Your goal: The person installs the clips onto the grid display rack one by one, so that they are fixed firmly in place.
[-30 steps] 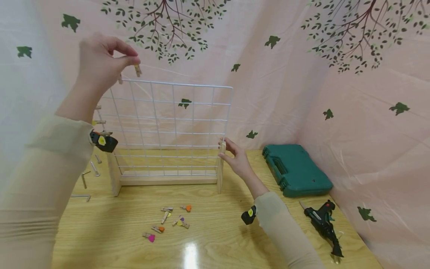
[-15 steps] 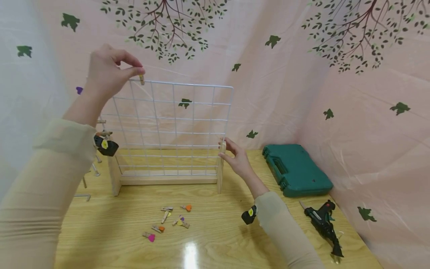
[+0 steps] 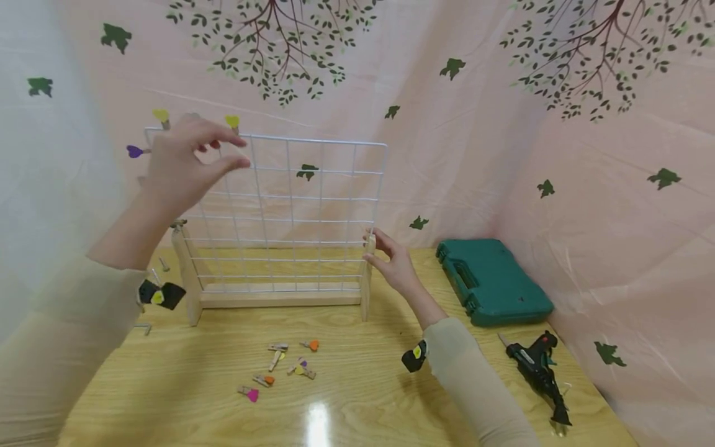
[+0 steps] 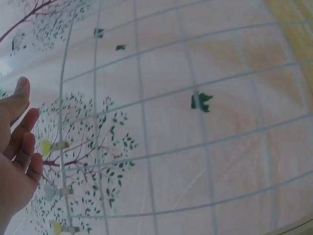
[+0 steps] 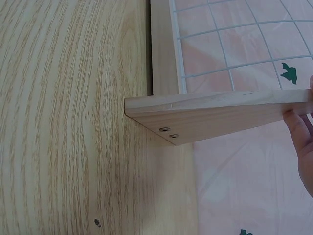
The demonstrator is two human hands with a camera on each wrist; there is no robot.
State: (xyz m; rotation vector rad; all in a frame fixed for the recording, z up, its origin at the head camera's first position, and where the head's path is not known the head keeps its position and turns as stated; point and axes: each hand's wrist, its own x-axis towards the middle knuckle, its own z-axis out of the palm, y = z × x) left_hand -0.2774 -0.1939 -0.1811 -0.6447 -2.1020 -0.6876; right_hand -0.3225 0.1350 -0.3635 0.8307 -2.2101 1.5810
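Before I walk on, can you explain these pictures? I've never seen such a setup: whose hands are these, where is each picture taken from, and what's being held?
There is no machine here, just a person working bare-handed. The wide picture is taken from the person's head, looking forward and down; the other two are taken from the left and right wrists.

On the table stands a wire grid in a wooden base. The right hand holds the base's right post. The left hand is near the grid's top edge, thumb and finger apart, holding nothing visible. Close by, a yellow heart clothespin sits on that edge.

More clothespins lie loose in front. To the right are a green case and a black glue gun.
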